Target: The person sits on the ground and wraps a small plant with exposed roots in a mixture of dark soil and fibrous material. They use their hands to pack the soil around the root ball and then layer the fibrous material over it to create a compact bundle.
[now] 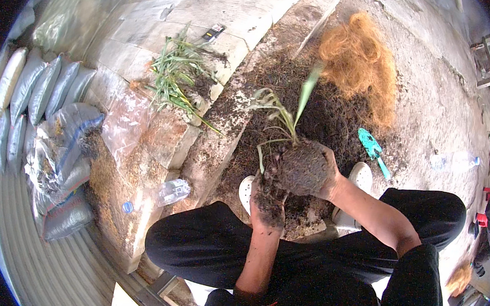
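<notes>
Between my hands is a leafy plant (283, 118) with long narrow leaves, tilted so that its round, dark root ball (303, 168) faces me. My right hand (330, 177) grips the right side of the ball, fingers curled round its edge. At its lower left, my left hand (267, 206) is closed against the ball and crumbling soil, its skin caked with dirt; its fingertips are partly hidden. Beneath the plant spreads a heap of dark soil (350, 118) on the ground.
Orange-brown fibre (362, 64) lies behind the soil, with a turquoise hand trowel (374, 152) to the right. More long-leaved plants (176, 74) rest on the ledge at left, near a plastic bottle (173, 192). Filled bags (43, 89) are stacked far left. Another bottle (454, 161) lies at right.
</notes>
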A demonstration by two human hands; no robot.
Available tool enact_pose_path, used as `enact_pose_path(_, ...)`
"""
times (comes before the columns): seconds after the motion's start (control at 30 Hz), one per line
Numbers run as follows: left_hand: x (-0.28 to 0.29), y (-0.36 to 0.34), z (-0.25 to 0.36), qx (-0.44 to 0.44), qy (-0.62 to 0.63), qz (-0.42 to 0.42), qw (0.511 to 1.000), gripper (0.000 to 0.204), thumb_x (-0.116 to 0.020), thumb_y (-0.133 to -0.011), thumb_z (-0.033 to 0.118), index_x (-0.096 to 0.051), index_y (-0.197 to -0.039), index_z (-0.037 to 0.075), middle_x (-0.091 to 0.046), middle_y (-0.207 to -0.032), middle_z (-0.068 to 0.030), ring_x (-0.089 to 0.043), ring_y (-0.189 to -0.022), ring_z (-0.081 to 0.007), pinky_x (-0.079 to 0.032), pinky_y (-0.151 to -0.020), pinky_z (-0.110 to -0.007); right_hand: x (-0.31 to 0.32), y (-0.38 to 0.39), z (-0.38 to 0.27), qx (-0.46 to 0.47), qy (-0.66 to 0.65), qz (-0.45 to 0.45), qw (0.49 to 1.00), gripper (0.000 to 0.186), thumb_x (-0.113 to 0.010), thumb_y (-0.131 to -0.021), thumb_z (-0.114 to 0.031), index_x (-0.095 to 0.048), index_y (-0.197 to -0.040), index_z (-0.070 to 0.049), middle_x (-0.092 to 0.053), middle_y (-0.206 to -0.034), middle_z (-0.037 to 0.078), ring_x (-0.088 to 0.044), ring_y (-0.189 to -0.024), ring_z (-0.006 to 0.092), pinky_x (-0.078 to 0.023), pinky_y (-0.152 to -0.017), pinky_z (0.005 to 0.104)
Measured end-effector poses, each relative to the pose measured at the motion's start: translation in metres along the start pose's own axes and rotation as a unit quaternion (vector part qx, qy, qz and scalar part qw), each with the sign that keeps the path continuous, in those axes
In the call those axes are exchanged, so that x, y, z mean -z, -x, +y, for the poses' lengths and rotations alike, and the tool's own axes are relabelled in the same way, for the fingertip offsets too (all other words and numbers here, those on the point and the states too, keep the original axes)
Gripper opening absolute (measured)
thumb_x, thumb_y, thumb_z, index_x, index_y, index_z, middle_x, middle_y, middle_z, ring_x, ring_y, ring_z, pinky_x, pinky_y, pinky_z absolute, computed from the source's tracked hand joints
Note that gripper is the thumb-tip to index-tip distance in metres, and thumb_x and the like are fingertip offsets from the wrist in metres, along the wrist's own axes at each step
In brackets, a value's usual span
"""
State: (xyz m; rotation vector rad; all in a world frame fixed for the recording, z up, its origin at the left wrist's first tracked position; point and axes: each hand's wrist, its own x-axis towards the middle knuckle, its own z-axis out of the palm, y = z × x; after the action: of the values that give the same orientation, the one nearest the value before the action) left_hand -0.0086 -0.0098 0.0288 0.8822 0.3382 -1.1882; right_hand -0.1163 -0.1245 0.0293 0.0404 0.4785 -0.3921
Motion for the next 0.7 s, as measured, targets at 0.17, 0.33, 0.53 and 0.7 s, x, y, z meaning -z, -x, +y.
enact_pose_path(0.17,-0.01,0.008,0.002,-0.032,-0.151,-0.063,0.986,0.038,-0.047,-0.092,0.027,-0.05,-0.125,0.008,-0.057,-0.118,-0.0057,-0.056,-0.103,-0.0197,-0.046,-0.089,-0.037,-0.017,0.004,-0.009,0.029,-0.044,-0.036,0.998,0.047,-0.04,-0.086,-0.041,-0.057,-0.114,-0.008,-0.058,-0.115,0.015,-0.055,-0.107,0.0352,-0.036,-0.101,0.0554)
enact_pose_path(0.33,-0.015,0.015,-0.011,-0.063,-0.088,-0.134,0.985,0.044,-0.042,-0.094,0.034,-0.044,-0.13,0.01,-0.049,-0.129,-0.006,-0.048,-0.118,-0.0218,-0.041,-0.097,-0.04,-0.012,0.004,-0.006,0.073,0.012,-0.016,0.997,0.045,-0.039,-0.087,-0.041,-0.057,-0.113,-0.009,-0.059,-0.115,0.013,-0.055,-0.108,0.0305,-0.038,-0.101,0.0491)
enact_pose_path(0.53,-0.029,0.005,-0.022,-0.054,0.003,-0.022,0.998,0.045,-0.035,-0.095,0.038,-0.046,-0.127,0.01,-0.052,-0.123,-0.0066,-0.052,-0.112,-0.0229,-0.041,-0.097,-0.039,-0.009,0.005,0.017,0.068,0.029,0.1,0.992,0.042,-0.043,-0.088,-0.038,-0.058,-0.11,-0.006,-0.062,-0.106,0.011,-0.06,-0.098,0.0248,-0.043,-0.094,0.0424)
enact_pose_path(0.7,0.027,-0.007,-0.03,0.001,0.07,-0.04,0.997,0.057,-0.04,-0.088,0.053,-0.043,-0.129,0.014,-0.048,-0.13,-0.0042,-0.044,-0.122,-0.0204,-0.038,-0.101,-0.039,0.014,-0.003,0.039,0.144,0.178,0.097,0.968,0.036,-0.049,-0.091,-0.027,-0.053,-0.115,-0.001,-0.047,-0.127,0.012,-0.048,-0.115,0.0225,-0.038,-0.101,0.0419)
